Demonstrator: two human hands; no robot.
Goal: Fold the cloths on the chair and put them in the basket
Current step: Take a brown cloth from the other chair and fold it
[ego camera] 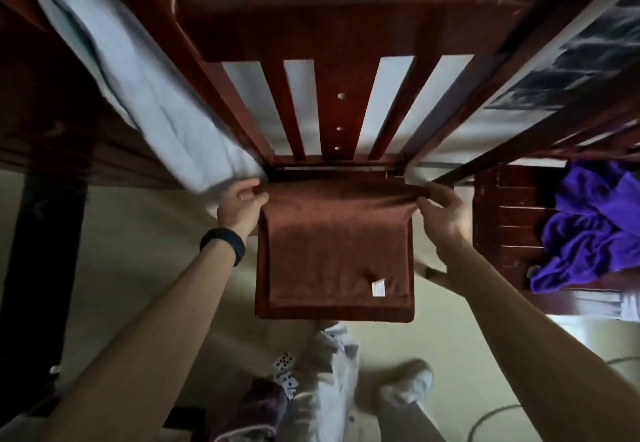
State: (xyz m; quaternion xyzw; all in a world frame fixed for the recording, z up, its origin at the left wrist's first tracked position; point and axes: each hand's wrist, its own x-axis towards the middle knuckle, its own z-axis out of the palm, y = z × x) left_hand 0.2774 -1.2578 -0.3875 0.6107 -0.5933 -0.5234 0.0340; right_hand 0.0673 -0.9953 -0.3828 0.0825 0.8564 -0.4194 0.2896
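A brown cloth [332,244] lies spread over the seat of a dark red wooden chair [332,36], with a small white tag near its front right corner. My left hand [240,206] pinches the cloth's far left corner and my right hand [441,213] pinches its far right corner, both close to the chair's slatted back. The far edge of the cloth is lifted a little between the two hands. A purple cloth [588,230] lies crumpled on a second wooden chair [502,220] to the right. No basket shows clearly.
A bed with a pale sheet [138,88] runs along the left, touching the chair. Patterned cloths [287,376] and my legs in pale trousers are on the floor below the seat. A cable [491,417] curves across the floor at the lower right.
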